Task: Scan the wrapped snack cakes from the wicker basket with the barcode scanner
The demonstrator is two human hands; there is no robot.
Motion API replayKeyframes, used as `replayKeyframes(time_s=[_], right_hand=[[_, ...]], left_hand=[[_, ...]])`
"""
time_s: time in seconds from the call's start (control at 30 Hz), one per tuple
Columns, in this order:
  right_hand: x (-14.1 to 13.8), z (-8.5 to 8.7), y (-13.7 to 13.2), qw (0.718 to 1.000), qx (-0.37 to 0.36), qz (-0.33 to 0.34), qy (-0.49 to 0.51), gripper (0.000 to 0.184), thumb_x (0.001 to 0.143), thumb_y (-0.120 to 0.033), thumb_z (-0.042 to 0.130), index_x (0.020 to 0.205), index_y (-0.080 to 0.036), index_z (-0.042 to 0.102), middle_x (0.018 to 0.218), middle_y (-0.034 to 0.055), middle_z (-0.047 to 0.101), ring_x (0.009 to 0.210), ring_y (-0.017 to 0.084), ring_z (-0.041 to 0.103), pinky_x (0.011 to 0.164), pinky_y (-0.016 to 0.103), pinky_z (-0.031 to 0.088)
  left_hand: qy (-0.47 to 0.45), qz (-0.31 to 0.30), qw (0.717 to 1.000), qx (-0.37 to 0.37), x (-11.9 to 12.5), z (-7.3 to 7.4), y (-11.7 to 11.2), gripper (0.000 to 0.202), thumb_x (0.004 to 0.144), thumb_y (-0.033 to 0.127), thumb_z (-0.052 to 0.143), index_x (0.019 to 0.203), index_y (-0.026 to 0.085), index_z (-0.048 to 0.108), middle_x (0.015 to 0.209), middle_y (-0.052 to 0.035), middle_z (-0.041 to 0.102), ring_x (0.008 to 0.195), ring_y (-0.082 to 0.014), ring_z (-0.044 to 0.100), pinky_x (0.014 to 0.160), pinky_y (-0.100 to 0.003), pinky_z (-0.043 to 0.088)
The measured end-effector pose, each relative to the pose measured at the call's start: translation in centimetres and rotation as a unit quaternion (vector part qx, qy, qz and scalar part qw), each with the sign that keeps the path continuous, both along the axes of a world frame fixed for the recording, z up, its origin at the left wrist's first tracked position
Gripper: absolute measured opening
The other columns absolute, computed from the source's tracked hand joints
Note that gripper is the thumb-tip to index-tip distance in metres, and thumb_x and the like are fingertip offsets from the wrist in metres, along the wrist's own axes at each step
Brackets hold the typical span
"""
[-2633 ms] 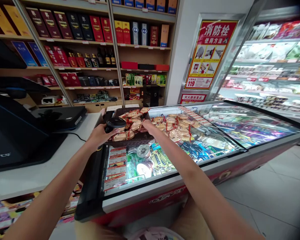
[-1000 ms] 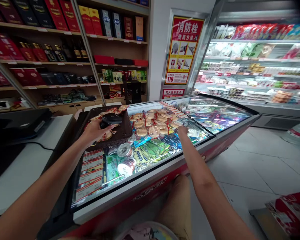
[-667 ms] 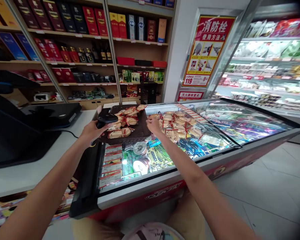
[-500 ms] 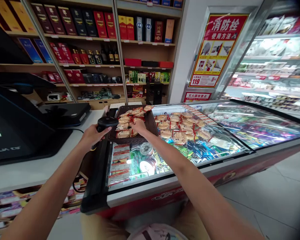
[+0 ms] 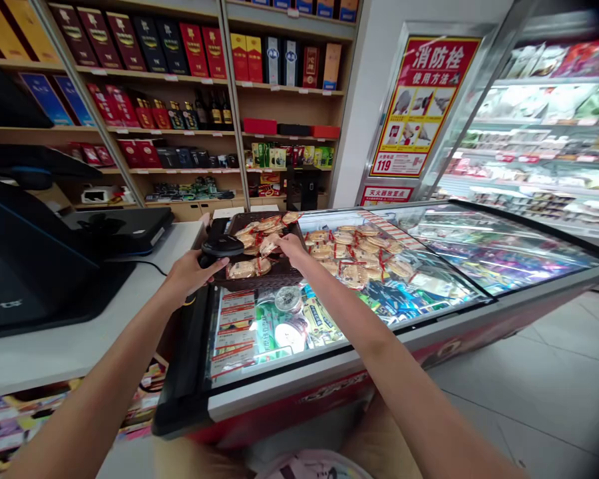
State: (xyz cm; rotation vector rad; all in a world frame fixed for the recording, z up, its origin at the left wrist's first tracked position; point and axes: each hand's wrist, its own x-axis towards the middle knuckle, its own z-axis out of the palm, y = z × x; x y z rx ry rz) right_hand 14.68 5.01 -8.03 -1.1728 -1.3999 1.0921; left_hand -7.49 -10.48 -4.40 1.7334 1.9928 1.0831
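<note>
My left hand (image 5: 188, 274) is wrapped round a black handheld barcode scanner (image 5: 221, 247), its head over the left side of a dark brown woven basket (image 5: 292, 269). Inside the basket lie several clear-wrapped flat pastries (image 5: 242, 269) with red on their packaging. My right hand (image 5: 292, 247) pinches one wrapped pastry (image 5: 269, 245), which is tilted up above the others. To the right of the basket, a pile of similar wrapped pastries (image 5: 359, 255) rests on the glass top of the freezer.
The chest freezer (image 5: 289, 392) stretches away to the right, packaged goods visible under its glass. At left stand a white counter (image 5: 54, 346) and a black checkout machine (image 5: 34, 266). Behind are shelves of boxes (image 5: 199, 136); a lit display fridge (image 5: 544, 146) stands at right.
My right hand has lifted a wrapped pastry a little and shifted right within the basket. The scanner in my left hand sits slightly further right in the picture. The view has shifted slightly.
</note>
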Motion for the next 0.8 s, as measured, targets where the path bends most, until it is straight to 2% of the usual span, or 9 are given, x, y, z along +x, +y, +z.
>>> replayKeyframes(time_s=[0.1,0.17,0.27,0.4,0.5,0.6,0.8], right_hand=[[5.1,1.0,-0.9,0.992,-0.048,-0.026,0.111,0.011,0.084,-0.021,0.065,0.077,-0.018,0.056,0.073,-0.0008,0.065,0.064,0.011,0.061,0.058,0.020,0.050],[8.5,1.4,-1.4,0.986,-0.038,-0.050,0.151,0.008,0.084,-0.022,0.065,0.080,-0.019,0.058,0.071,-0.0020,0.065,0.061,0.011,0.060,0.057,0.021,0.050],[13.3,1.6,-1.9,0.984,-0.004,-0.086,0.153,0.012,0.080,-0.027,0.069,0.078,-0.018,0.062,0.068,-0.0016,0.065,0.061,0.013,0.060,0.056,0.023,0.048],[18.3,1.4,-2.4,0.984,0.038,-0.127,0.115,0.021,0.077,-0.031,0.073,0.066,-0.019,0.059,0.058,-0.0029,0.059,0.057,0.012,0.054,0.054,0.022,0.042],[20.6,1.1,-2.9,0.986,0.024,-0.133,0.093,0.027,0.078,-0.033,0.071,0.060,-0.019,0.056,0.053,-0.0046,0.052,0.052,0.010,0.048,0.052,0.022,0.038],[21.8,0.7,-3.4,0.986,0.029,-0.131,0.102,0.027,0.079,-0.034,0.070,0.060,-0.019,0.056,0.055,-0.0046,0.053,0.052,0.010,0.048,0.054,0.022,0.038],[22.8,0.1,-3.7,0.985,0.032,-0.152,0.076,0.027,0.079,-0.037,0.068,0.064,-0.019,0.057,0.053,-0.0066,0.048,0.048,0.008,0.043,0.049,0.020,0.033]], left_hand=[[0.006,-0.045,0.999,0.005,3.4,1.0,0.8,0.057,0.068,0.073,0.068,0.089,0.020,0.069,0.058,-0.0019,0.068,0.056,-0.0221,0.064,0.049,-0.028,0.042],[0.015,-0.076,0.997,0.011,6.0,1.8,1.2,0.059,0.068,0.073,0.068,0.094,0.020,0.070,0.057,-0.0006,0.066,0.056,-0.0214,0.062,0.048,-0.028,0.040],[0.050,-0.146,0.988,0.024,9.9,3.0,1.9,0.059,0.069,0.073,0.066,0.097,0.021,0.070,0.058,0.0008,0.064,0.056,-0.0201,0.059,0.050,-0.027,0.039],[0.150,-0.255,0.954,0.041,14.6,3.7,3.1,0.051,0.071,0.071,0.066,0.083,0.021,0.068,0.067,-0.0014,0.065,0.063,-0.0200,0.059,0.055,-0.029,0.038],[0.200,-0.266,0.941,0.065,17.6,3.7,3.9,0.049,0.069,0.069,0.067,0.076,0.021,0.062,0.073,-0.0036,0.064,0.070,-0.0219,0.059,0.056,-0.029,0.036],[0.217,-0.249,0.941,0.075,19.8,3.4,4.2,0.047,0.070,0.067,0.067,0.075,0.022,0.056,0.073,-0.0042,0.062,0.070,-0.0225,0.059,0.056,-0.030,0.035],[0.225,-0.259,0.938,0.053,21.4,3.4,4.3,0.048,0.073,0.070,0.063,0.078,0.023,0.054,0.067,-0.0028,0.061,0.068,-0.0233,0.059,0.056,-0.031,0.033]])
